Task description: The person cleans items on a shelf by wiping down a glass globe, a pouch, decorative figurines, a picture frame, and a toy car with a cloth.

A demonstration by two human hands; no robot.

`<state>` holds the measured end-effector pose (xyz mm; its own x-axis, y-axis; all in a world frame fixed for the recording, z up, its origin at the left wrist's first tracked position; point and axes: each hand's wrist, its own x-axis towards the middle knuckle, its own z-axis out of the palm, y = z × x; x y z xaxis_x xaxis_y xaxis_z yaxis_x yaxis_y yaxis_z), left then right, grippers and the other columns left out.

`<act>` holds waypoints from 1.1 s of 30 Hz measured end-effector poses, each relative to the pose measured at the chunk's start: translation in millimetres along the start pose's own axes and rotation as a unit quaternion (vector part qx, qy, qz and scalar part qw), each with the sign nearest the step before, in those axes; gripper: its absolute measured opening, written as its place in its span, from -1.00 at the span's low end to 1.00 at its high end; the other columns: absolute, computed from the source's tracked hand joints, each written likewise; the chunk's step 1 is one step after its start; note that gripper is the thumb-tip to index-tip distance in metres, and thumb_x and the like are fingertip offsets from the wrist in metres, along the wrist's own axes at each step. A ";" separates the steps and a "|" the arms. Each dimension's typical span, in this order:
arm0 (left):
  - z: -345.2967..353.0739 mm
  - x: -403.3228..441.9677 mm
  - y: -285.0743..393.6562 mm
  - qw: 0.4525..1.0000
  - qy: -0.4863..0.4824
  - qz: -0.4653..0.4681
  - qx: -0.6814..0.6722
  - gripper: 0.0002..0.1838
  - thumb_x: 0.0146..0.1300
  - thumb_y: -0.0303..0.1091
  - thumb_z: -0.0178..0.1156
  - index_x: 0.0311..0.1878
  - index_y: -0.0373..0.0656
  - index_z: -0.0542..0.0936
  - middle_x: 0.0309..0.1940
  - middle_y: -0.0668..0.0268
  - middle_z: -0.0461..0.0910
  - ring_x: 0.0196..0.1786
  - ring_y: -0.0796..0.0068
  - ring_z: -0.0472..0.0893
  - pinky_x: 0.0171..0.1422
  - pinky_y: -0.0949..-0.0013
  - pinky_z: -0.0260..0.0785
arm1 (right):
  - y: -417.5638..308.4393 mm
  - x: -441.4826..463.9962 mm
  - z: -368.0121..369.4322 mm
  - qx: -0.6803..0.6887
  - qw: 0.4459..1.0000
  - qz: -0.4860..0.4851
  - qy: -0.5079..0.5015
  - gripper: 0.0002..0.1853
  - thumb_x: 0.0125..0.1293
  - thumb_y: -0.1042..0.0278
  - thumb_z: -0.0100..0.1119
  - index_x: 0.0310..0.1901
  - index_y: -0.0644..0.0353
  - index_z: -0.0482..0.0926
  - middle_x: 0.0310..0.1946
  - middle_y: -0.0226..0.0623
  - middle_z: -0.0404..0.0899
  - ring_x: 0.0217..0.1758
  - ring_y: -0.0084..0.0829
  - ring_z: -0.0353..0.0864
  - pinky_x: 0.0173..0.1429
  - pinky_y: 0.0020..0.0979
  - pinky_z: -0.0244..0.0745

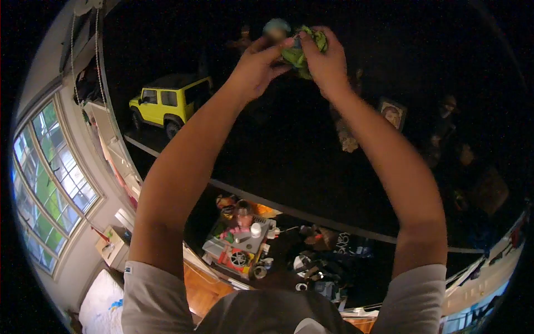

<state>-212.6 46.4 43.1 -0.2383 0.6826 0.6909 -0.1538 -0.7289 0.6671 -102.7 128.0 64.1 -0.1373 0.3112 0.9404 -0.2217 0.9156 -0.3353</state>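
Both my arms reach up into a dark shelf space, and the hands meet near its top. Between them is a crumpled green, leaf-like piece [297, 55]; its exact kind I cannot make out. My left hand [257, 69] grips its left side, fingers bent around it. On the other side my right hand [327, 61] is closed over the piece, the thumb pressing its front. Just above the left fingers shows a small blurred round shape with a teal top [276, 25], like a figurine's head. Whether it joins the green piece I cannot tell.
A yellow model off-road car [161, 104] stands left of my left arm. To the right are a small framed picture [392, 113] and dim figurines [445, 125]. Below the pale shelf edge [267, 205], a grey tray [245, 245] carries assorted small items. A window [53, 178] is far left.
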 end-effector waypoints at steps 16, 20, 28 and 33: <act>1.9 -3.1 5.8 0.997 0.002 -0.079 -0.007 -0.74 0.13 -0.16 0.16 -0.15 0.02 0.40 -0.15 0.42 0.48 -0.03 0.49 0.46 0.09 0.28 0.32 | -2.8 23.5 -8.9 -0.053 0.994 -0.048 0.081 -0.78 0.06 0.29 0.15 -0.26 0.17 0.56 -0.42 -0.15 0.56 -0.34 -0.19 0.54 -0.21 -0.32 0.42; -4.9 -1.3 8.0 0.997 0.026 -0.066 -0.030 -0.72 0.09 -0.17 0.21 -0.18 0.02 0.40 -0.19 0.42 0.48 -0.05 0.49 0.46 0.10 0.26 0.31 | -2.0 8.1 -6.9 -0.113 0.977 -0.183 0.003 -0.79 0.07 0.30 0.13 -0.24 0.09 0.57 -0.32 -0.14 0.53 -0.20 -0.13 0.51 -0.11 -0.28 0.41; -13.9 -2.2 6.6 0.997 0.061 -0.044 -0.006 -0.71 0.06 -0.17 0.23 -0.20 0.00 0.41 -0.18 0.42 0.48 -0.04 0.51 0.45 0.11 0.25 0.28 | -2.2 -5.6 -7.3 -0.126 0.959 -0.236 -0.090 -0.78 0.04 0.35 0.14 -0.23 0.12 0.56 -0.29 -0.14 0.51 -0.16 -0.13 0.48 -0.06 -0.28 0.41; -13.5 3.3 3.9 0.996 0.052 -0.060 -0.028 -0.71 0.08 -0.16 0.21 -0.16 0.00 0.43 -0.16 0.41 0.47 -0.03 0.51 0.44 0.09 0.29 0.29 | 2.3 -3.9 -5.9 -0.089 0.969 -0.222 -0.070 -0.79 0.06 0.33 0.14 -0.23 0.13 0.55 -0.30 -0.12 0.51 -0.19 -0.13 0.50 -0.08 -0.29 0.42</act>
<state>-227.0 45.1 44.3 -0.3121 0.7582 0.5725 -0.2397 -0.6460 0.7247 -97.0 130.4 59.9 -0.1980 -0.1493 0.9688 -0.1210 0.9845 0.1270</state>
